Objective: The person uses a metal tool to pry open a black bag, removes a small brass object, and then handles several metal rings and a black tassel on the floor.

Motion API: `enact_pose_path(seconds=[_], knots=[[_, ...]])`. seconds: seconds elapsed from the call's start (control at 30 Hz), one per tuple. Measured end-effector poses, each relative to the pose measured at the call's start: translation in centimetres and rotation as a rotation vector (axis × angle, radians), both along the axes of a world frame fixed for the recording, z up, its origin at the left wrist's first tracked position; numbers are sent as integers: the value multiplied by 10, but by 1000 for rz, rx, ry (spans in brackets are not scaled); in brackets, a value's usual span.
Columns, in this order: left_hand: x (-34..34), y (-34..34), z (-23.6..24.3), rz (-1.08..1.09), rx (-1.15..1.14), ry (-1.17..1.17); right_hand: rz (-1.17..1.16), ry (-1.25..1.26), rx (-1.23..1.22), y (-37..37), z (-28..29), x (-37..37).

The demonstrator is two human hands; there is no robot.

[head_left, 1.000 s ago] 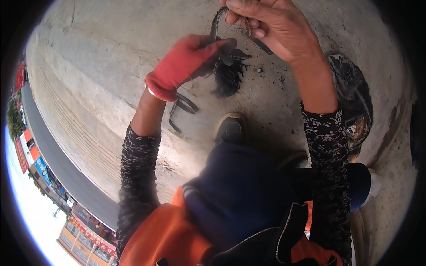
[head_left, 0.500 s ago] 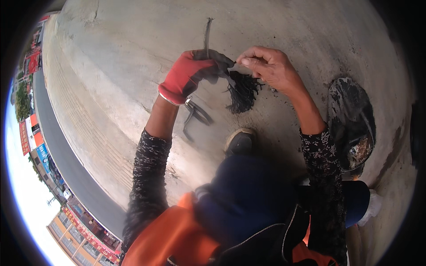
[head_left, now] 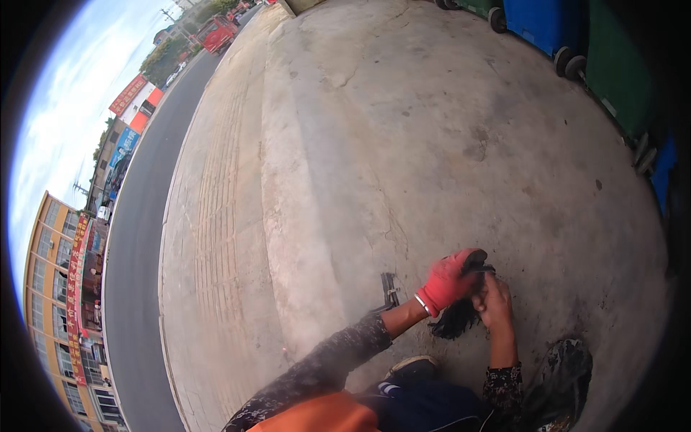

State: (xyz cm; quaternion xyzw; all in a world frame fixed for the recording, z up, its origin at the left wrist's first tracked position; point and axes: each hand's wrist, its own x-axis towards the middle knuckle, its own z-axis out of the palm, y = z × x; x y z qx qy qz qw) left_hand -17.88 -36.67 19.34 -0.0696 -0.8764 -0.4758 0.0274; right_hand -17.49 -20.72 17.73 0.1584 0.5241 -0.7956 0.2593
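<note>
Red glove on my left hand (head_left: 450, 279), fingers curled tight around the upper end of a dark bundle (head_left: 455, 320) — a frayed black tuft, possibly stripped cable or fibre, too blurred to say which. My right hand (head_left: 495, 302) is bare and sits just beside the glove at its 4 o'clock, fingers narrowed in a pinch on the same bundle; the two hands touch or nearly touch.

Location: the bundle lies at about 5 o'clock in the view, low over the concrete (head_left: 403, 144) and just ahead of my shoe (head_left: 412, 367).

Key relation: the tuft hangs out below both grips, toward 7 o'clock from the gloved fingers. Its long axis runs roughly 1 to 7 o'clock, loose frayed end down toward me, gripped end up and away. I judge the right hand nearer the free strands, since its fingertips rest on the bundle's side while the glove only clamps the top.

Other items: a small metal tool (head_left: 389, 288) — pliers or cutters, I cannot tell — lies on the concrete at the glove's 9 o'clock, near but apart from it. A dark mottled bag (head_left: 565, 378) sits at the right hand's 5 o'clock. Wheeled bins (head_left: 568, 32), blue and green, stand well apart at 1 o'clock; a road (head_left: 137, 237) borders the slab at 9 o'clock.
</note>
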Motion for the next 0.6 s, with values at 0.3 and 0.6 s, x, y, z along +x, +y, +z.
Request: enact_pose_path(seconds=[0.3,0.6], knots=[[12,-3,-26,-185,-143,180,-295,-111,-146,9,-28,2],[57,-107,-66,9,-360,-33,-821,-324,-223,102,-149,4]])
